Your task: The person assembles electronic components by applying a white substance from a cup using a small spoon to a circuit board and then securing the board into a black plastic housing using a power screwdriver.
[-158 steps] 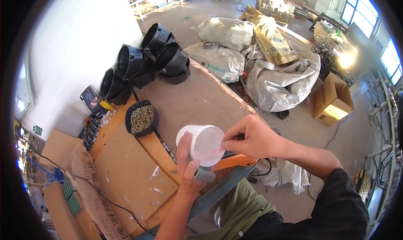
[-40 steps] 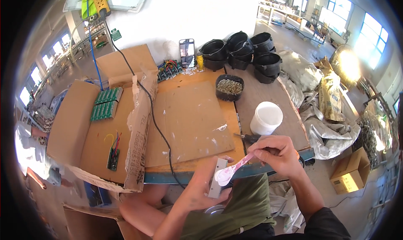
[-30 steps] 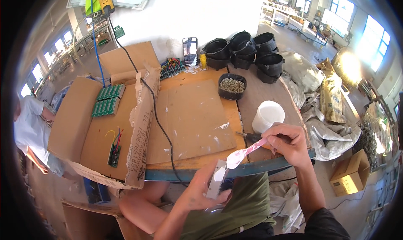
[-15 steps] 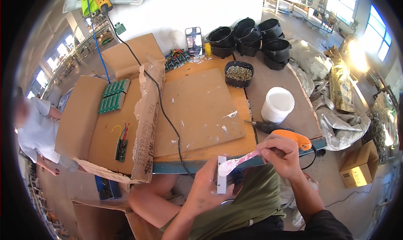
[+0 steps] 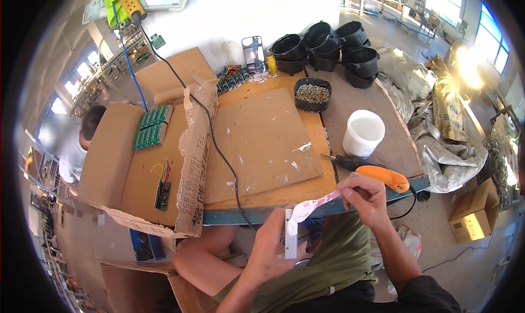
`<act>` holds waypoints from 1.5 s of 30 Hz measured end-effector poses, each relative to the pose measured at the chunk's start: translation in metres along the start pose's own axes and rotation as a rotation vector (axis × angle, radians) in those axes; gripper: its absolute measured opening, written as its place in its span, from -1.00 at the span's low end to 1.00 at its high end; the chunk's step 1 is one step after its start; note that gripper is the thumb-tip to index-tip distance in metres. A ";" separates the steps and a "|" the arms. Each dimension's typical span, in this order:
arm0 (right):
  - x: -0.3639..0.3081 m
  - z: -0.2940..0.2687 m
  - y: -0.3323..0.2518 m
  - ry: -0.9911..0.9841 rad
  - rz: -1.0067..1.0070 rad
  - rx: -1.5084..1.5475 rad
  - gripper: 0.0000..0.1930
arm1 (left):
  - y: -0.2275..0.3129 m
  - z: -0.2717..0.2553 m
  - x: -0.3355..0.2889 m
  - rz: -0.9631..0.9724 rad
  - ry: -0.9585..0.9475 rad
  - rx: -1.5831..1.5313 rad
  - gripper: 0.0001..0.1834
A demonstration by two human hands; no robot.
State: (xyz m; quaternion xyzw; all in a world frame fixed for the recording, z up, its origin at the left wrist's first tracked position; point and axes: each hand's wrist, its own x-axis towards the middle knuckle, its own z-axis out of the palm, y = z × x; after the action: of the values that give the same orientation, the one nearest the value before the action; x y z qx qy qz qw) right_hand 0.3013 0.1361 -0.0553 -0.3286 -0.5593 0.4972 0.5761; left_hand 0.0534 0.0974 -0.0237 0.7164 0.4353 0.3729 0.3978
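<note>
My left hand (image 5: 269,248) is closed around a narrow silver-grey rectangular piece (image 5: 290,252) with small holes at its ends, held upright over my lap in front of the table edge. In a pinch, my right hand (image 5: 365,199) holds the end of a pinkish spatula (image 5: 321,201) smeared with white paste. The coated end of the spatula meets the upper part of the piece. White paste (image 5: 292,228) covers the middle of the piece's face. Beyond my right hand lie an orange-handled soldering iron (image 5: 380,176) and a white plastic tub (image 5: 363,133).
An open cardboard box (image 5: 188,165) with green circuit boards (image 5: 152,128) stands at the left. A black cable (image 5: 210,128) crosses it. Behind are a black tray of small beads (image 5: 312,93), stacked black pots (image 5: 322,46) and a phone (image 5: 253,54). A co-worker (image 5: 74,154) is at far left.
The spatula's end has moved up the piece, and white paste now stretches further down its face. At far left, the co-worker has shifted and bent. My view has turned slightly.
</note>
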 end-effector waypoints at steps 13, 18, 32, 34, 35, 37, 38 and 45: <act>0.013 -0.008 -0.004 -0.103 0.063 0.040 -0.87 | -0.005 0.003 -0.003 0.003 -0.120 -0.161 -0.29; 0.018 -0.013 -0.004 -0.081 0.108 0.012 -0.87 | -0.011 0.000 -0.006 -0.016 -0.206 -0.201 -0.33; 0.014 -0.014 -0.009 -0.087 0.013 -0.037 -0.87 | -0.008 -0.002 -0.008 -0.034 -0.216 -0.318 -0.27; 0.014 -0.014 -0.009 -0.080 0.051 0.006 -0.88 | -0.010 -0.003 -0.008 -0.020 -0.225 -0.290 -0.24; 0.014 -0.013 -0.008 -0.084 0.071 0.039 -0.88 | -0.012 -0.003 -0.008 -0.012 -0.227 -0.279 -0.23; 0.012 -0.010 -0.005 -0.091 0.121 0.077 -0.89 | -0.014 -0.003 -0.008 -0.006 -0.245 -0.285 -0.21; 0.011 -0.009 -0.001 -0.093 0.150 0.082 -0.89 | -0.015 -0.003 -0.008 -0.008 -0.261 -0.301 -0.21; 0.008 -0.021 -0.001 -0.014 0.289 0.308 -0.87 | -0.017 0.000 0.003 0.027 -0.341 -0.435 -0.20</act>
State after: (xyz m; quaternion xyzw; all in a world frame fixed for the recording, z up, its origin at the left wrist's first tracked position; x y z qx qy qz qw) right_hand 0.3205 0.1471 -0.0555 -0.3100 -0.4276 0.6567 0.5383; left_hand 0.0493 0.1056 -0.0381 0.6725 0.2622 0.3369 0.6046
